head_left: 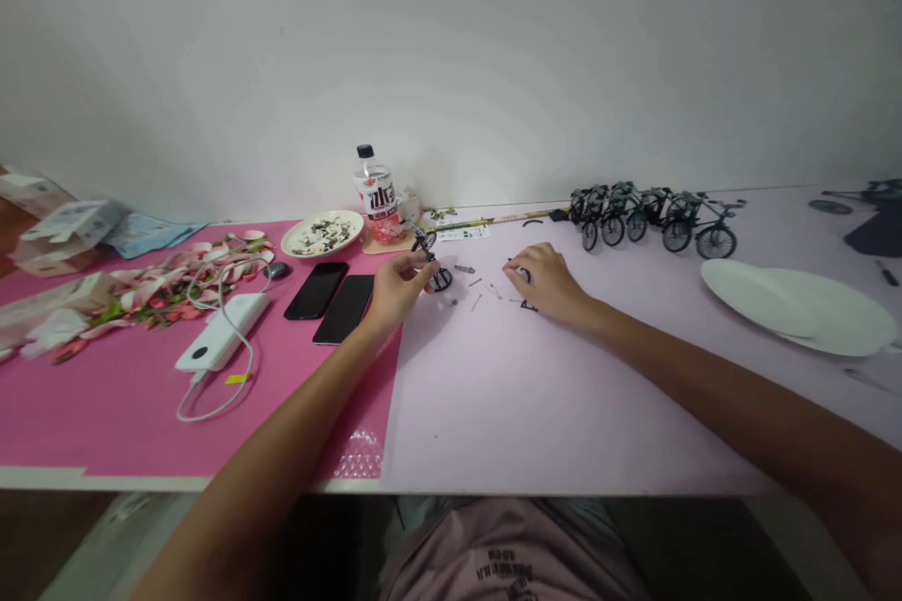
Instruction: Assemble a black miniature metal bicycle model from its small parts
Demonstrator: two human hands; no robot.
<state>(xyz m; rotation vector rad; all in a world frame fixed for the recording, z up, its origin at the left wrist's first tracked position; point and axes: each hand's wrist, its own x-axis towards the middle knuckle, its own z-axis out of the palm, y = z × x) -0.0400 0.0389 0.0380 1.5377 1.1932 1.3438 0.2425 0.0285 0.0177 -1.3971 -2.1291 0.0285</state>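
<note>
Here, at a table in two colours, a person pinches a small black model [442, 280] in the left hand [400, 289], just left of a scatter of loose parts [476, 302]. With the clock centred on those parts and twelve at the wall, the left hand sits at nine and the right hand [550, 284] at three.

The model is dark all over and thin-limbed, with spoked wheels: one ring stands high above the fingertips, tilted, and another hangs lower at their right, close over the pale tabletop [536, 413]. The fingers cover its middle. The left thumb and fingers are closed together on it. The right fingers are curled, thumb drawn near the forefinger, with something dark beside them; whether they grip it, one cannot tell. A small black frame [527, 305] lies just under that hand.

At two o'clock, a row of dark bikes [652, 218] stands packed together, their spoked wheels overlapping. White plates [838, 305] lie at three. A bottle [381, 197] with a black cap rises between ten and eleven, and beside it, near ten, is a bowl [288, 244] of small dark and pale pieces. Two phones [331, 300] lie at nine on pink sheeting [303, 413], with petals [190, 286] farther out.
</note>
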